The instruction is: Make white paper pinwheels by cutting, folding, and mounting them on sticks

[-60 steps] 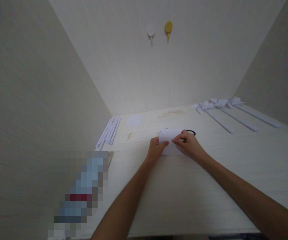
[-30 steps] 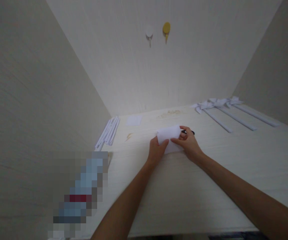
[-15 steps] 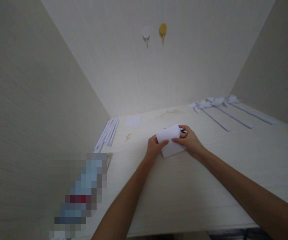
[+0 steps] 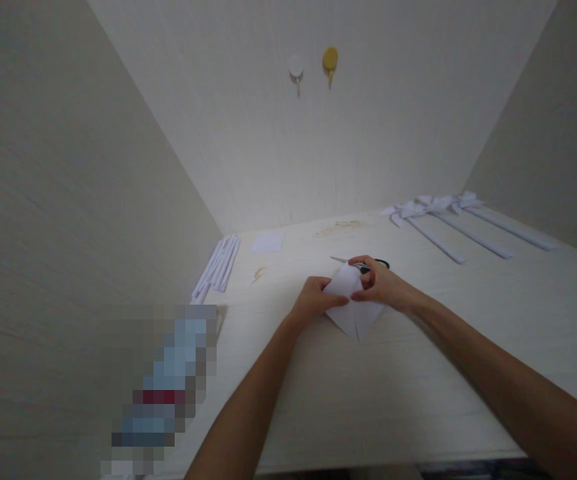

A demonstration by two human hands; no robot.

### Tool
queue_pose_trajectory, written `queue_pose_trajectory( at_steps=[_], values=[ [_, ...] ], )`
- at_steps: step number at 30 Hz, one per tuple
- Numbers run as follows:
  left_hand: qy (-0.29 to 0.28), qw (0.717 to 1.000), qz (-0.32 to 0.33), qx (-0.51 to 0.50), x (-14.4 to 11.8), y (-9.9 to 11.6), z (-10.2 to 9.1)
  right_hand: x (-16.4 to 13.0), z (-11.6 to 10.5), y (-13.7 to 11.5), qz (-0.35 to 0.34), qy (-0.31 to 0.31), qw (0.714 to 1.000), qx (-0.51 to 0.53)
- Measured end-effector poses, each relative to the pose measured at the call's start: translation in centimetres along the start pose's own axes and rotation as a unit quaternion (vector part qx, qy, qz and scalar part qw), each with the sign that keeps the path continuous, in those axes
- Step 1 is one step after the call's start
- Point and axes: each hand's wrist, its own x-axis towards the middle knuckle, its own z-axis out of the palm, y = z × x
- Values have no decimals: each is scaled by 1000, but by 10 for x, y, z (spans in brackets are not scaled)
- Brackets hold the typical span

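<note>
Both hands hold a piece of white paper [image 4: 343, 313] over the middle of the table. My left hand [image 4: 315, 298] grips its left side, thumb laid across the front. On the other side my right hand [image 4: 375, 285] pinches the upper right part between thumb and fingers. The paper looks folded or bent, with a slit or overlapping edge at its lower end. Just behind the right hand lies a pair of scissors [image 4: 382, 263] with dark handles, blades pointing left. Part of the scissors is covered by the fingers and paper.
Several white paper sticks [image 4: 217, 267] lie at the left by the wall, beside a square of paper [image 4: 268, 241]. Paper pinwheel-like shapes on sticks [image 4: 473, 233] rest at the back right. A pixelated object [image 4: 168, 373] stands front left. A white hook [image 4: 296, 67] and a yellow hook [image 4: 330, 60] hang on the wall.
The paper has turned in my hands, so a corner now points down toward me. My hands have shifted slightly, and more of the scissors shows behind them.
</note>
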Motion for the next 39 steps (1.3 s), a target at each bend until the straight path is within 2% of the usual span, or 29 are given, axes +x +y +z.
queue_pose_trajectory(
  at_steps=[4, 9, 12, 15, 18, 22, 24, 28, 31, 35, 39],
  values=[
    [25, 999, -17, -42, 2, -1, 1, 0, 1, -3, 3, 24, 999, 43],
    [170, 973, -7, -156, 4, -2, 1, 5, -5, 2, -37, 128, 979, 156],
    [234, 948, -3, -216, 6, -4, 1, 7, -8, 5, -67, 129, 970, 194],
    [265, 931, -2, -253, 7, -7, 1, 6, -7, 6, -105, 95, 974, 177],
    [272, 926, -5, -261, 8, -8, 0, 6, -5, 5, -123, 67, 985, 102],
    [261, 931, -8, -254, 8, -7, 1, 7, -4, 6, -112, 69, 991, -25],
    [258, 934, -7, -247, 8, -7, 1, 7, -4, 6, -103, 82, 991, -28],
    [252, 939, -6, -235, 7, -6, 0, 7, -4, 8, -87, 91, 992, 29],
    [248, 942, 0, -226, 6, -5, 1, 10, -3, 11, -118, 81, 989, 31],
    [243, 947, -3, -209, 4, -1, 4, 14, -2, 14, -181, 88, 979, -20],
    [234, 953, 0, -190, 3, 0, 5, 14, 4, 14, -188, 114, 974, -57]
  ],
)
